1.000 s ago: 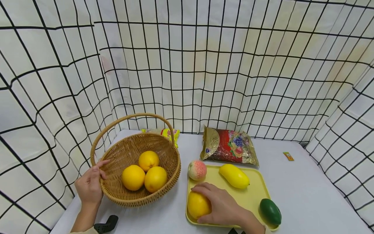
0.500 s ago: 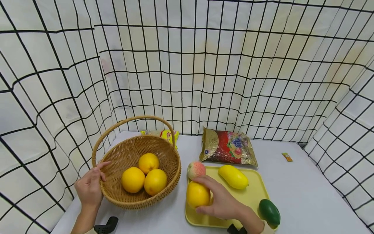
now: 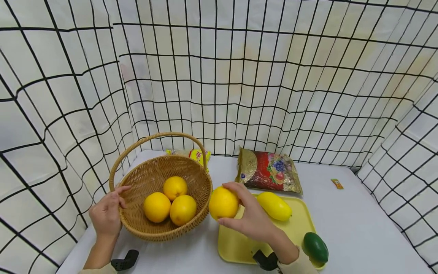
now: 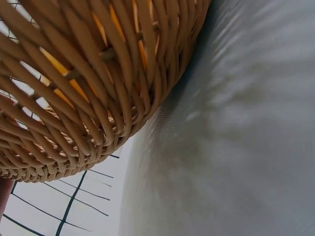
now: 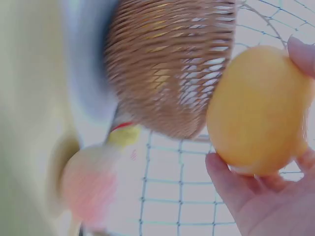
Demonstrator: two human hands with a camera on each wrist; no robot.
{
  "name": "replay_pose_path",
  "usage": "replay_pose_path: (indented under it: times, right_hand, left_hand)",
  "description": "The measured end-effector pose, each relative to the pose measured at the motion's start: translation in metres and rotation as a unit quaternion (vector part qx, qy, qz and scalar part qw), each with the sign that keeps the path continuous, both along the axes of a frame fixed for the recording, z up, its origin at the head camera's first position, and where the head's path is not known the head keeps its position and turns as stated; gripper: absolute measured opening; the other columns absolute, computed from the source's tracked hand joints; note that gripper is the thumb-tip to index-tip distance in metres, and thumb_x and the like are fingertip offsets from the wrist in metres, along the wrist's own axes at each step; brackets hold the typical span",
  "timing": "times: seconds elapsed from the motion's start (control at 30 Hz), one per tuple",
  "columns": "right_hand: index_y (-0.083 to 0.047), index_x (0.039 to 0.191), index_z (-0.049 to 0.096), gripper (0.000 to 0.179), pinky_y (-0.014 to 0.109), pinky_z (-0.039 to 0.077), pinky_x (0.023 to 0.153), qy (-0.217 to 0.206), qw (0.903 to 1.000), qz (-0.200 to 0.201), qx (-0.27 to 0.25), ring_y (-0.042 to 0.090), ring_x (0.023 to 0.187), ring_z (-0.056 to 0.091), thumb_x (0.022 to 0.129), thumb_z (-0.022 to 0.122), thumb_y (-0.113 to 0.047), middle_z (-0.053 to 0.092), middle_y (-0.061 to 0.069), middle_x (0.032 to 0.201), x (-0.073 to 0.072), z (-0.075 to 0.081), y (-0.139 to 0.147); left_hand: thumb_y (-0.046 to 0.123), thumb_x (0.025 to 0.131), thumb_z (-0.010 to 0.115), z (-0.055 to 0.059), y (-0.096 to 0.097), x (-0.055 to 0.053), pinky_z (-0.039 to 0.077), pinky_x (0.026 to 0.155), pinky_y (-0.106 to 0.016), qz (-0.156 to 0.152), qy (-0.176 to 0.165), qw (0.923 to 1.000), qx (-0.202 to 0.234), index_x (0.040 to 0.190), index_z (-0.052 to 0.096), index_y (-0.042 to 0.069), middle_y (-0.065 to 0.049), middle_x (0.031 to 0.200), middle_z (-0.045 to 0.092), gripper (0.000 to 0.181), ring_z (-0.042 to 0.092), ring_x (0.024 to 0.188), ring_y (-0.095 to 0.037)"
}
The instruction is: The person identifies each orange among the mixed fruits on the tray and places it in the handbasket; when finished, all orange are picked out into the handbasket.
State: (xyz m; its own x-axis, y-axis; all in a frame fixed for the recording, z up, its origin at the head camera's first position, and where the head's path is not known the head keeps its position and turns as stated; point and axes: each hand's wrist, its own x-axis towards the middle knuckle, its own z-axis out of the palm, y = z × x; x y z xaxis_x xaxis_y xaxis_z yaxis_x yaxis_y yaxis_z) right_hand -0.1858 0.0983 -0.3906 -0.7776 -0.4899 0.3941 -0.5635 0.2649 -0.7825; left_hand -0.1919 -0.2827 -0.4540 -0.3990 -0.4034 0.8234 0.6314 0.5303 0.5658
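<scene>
My left hand (image 3: 107,215) grips the left rim of a brown wicker basket (image 3: 145,179), which is tilted so that its inside faces me. Inside it lie three oranges (image 3: 156,207). An orange (image 3: 223,203) is up in the air, just right of the basket's rim, and my right hand (image 3: 254,220) holds it between thumb and fingers. Below that hand is a yellow tray (image 3: 236,247) bearing a yellow mango (image 3: 275,206) and a dark green oval fruit (image 3: 315,247). A pink and white peach (image 5: 91,184) shows blurred in the right wrist view; in the head view it is hidden.
Behind the tray lies a gold and red snack bag (image 3: 270,171). A yellow packet (image 3: 198,155) sits partly hidden behind the basket. At the right is a tiny orange sachet (image 3: 337,183). A white cloth wall with black grid lines (image 3: 219,76) encloses the table.
My right hand has lifted the orange off the tray, moving it up and slightly left to beside the basket. The left hand and basket have stayed nearly still.
</scene>
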Motion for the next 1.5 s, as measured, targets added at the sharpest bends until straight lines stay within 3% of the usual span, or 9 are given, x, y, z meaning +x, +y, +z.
replay_pose_path:
  times: [0.03,0.13,0.27,0.37,0.6,0.7,0.93,1.37,1.5]
  right_hand:
    - [-0.029,0.141,0.044,0.077,0.036,0.051,0.094,-0.004,0.9999,-0.003,-0.013,0.015,0.118,0.052,0.076,0.085,-0.027,0.045,-0.008,0.14,0.0,0.003,-0.005]
    - [-0.028,0.141,0.044,0.077,0.038,0.053,0.091,-0.006,0.9987,-0.003,-0.051,0.018,0.118,0.053,0.076,0.085,-0.024,0.046,-0.006,0.14,-0.001,0.012,-0.018]
    - [-0.028,0.141,0.044,0.077,0.042,0.052,0.092,0.002,0.9977,0.008,-0.067,0.018,0.121,0.051,0.076,0.084,-0.021,0.047,-0.005,0.14,-0.002,0.017,-0.034]
    - [-0.029,0.141,0.044,0.077,0.042,0.05,0.092,0.011,0.9983,0.008,-0.057,0.014,0.123,0.049,0.076,0.085,-0.024,0.047,-0.009,0.14,-0.004,0.019,-0.047]
    - [-0.03,0.14,0.044,0.077,0.035,0.05,0.09,0.008,0.9984,0.038,-0.041,0.012,0.115,0.052,0.075,0.085,-0.029,0.048,-0.01,0.136,-0.007,0.019,-0.071]
    - [-0.027,0.141,0.045,0.078,0.031,0.05,0.091,0.005,0.9983,0.051,-0.027,0.011,0.114,0.053,0.075,0.085,-0.032,0.047,-0.01,0.138,-0.008,0.016,-0.081]
    - [-0.026,0.14,0.047,0.076,0.028,0.049,0.093,0.039,0.9967,0.064,0.032,0.008,0.118,0.052,0.075,0.084,-0.04,0.046,-0.009,0.14,-0.006,0.008,-0.099]
    - [-0.033,0.14,0.046,0.076,0.026,0.049,0.087,0.059,0.9901,0.051,0.117,0.007,0.118,0.052,0.075,0.078,-0.056,0.047,-0.011,0.142,-0.002,0.008,-0.11]
    - [-0.031,0.139,0.048,0.072,0.026,0.049,0.088,0.069,0.9873,0.046,0.135,0.006,0.117,0.053,0.077,0.075,-0.056,0.048,-0.011,0.142,-0.002,0.008,-0.112]
  left_hand:
    - [0.0,0.093,0.047,0.0,0.0,-0.001,0.048,0.077,-0.009,-0.001,-0.001,1.0,0.001,0.051,0.052,0.003,0.017,0.088,0.07,0.043,0.067,0.086,0.002]
    - [0.001,0.093,0.046,0.0,0.0,-0.002,0.048,0.082,-0.009,-0.006,-0.001,1.0,0.0,0.052,0.053,0.003,0.013,0.088,0.071,0.042,0.067,0.091,0.0]
    - [0.003,0.093,0.046,0.0,0.001,-0.003,0.038,0.054,-0.006,0.003,-0.005,1.0,-0.003,0.053,0.055,0.004,0.008,0.088,0.073,0.041,0.067,0.09,-0.001]
    - [0.003,0.093,0.047,-0.001,0.0,-0.003,0.036,0.051,-0.006,0.003,-0.004,1.0,0.0,0.052,0.055,0.004,0.006,0.088,0.073,0.041,0.067,0.091,-0.002]
    - [0.002,0.093,0.046,-0.001,-0.001,-0.003,0.047,0.08,-0.009,-0.004,-0.008,0.9999,0.005,0.052,0.054,0.006,0.003,0.087,0.073,0.042,0.067,0.094,-0.001]
    - [0.002,0.093,0.046,0.0,-0.001,-0.002,0.047,0.074,-0.008,0.0,-0.009,0.9999,0.005,0.052,0.054,0.006,0.005,0.087,0.073,0.042,0.067,0.093,-0.001]
    - [0.002,0.094,0.047,0.002,0.0,0.001,0.045,0.096,-0.016,-0.006,-0.009,0.9999,0.008,0.052,0.054,0.006,0.007,0.087,0.073,0.042,0.067,0.093,-0.002]
    - [0.002,0.093,0.047,0.001,-0.002,0.002,0.046,0.092,-0.013,-0.008,-0.011,0.9998,0.011,0.051,0.054,0.004,0.009,0.087,0.072,0.042,0.067,0.081,0.001]
    - [0.002,0.093,0.047,0.002,-0.001,0.002,0.047,0.089,-0.012,0.001,-0.016,0.9998,0.009,0.051,0.054,0.005,0.011,0.086,0.072,0.043,0.067,0.091,0.0]
